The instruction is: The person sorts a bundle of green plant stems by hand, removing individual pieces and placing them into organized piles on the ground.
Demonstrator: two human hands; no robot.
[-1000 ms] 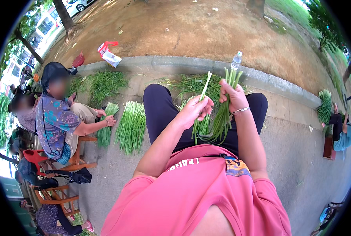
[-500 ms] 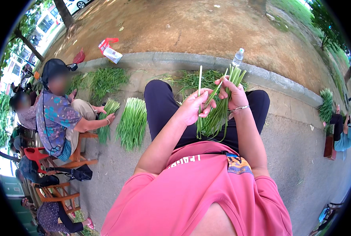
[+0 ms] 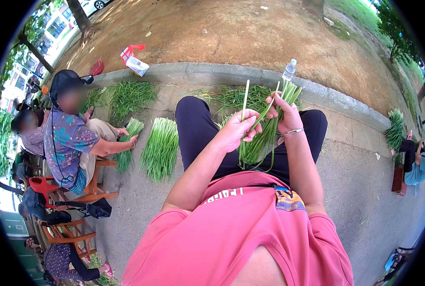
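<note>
Above my lap, my left hand (image 3: pixel 238 132) pinches thin green stalks, one pale-tipped stalk (image 3: pixel 245 95) standing upright and another slanting toward the bunch. My right hand (image 3: pixel 286 118), with a metal band on the wrist, grips a bunch of long green stalks (image 3: pixel 266 143), pale ends upward and leaves hanging between my thighs. Just beyond my right hand stands a clear water bottle (image 3: pixel 288 70). Loose greens (image 3: pixel 236 97) lie on the ground past my knees, and an aligned pile (image 3: pixel 157 150) lies beside my left knee.
A co-worker (image 3: pixel 69 143) on a wooden chair at left holds another bunch (image 3: pixel 126 157); more people sit behind. Another worker (image 3: pixel 415 169) sits at far right. A concrete curb (image 3: pixel 212 71) crosses ahead, a red-handled bag (image 3: pixel 135 62) by it. More greens (image 3: pixel 126 97) lie at front left.
My left hand has moved slightly up, closer to my right hand's bunch. The pale stalk in it has turned more upright, and a second stalk now slants from it toward the bunch.
</note>
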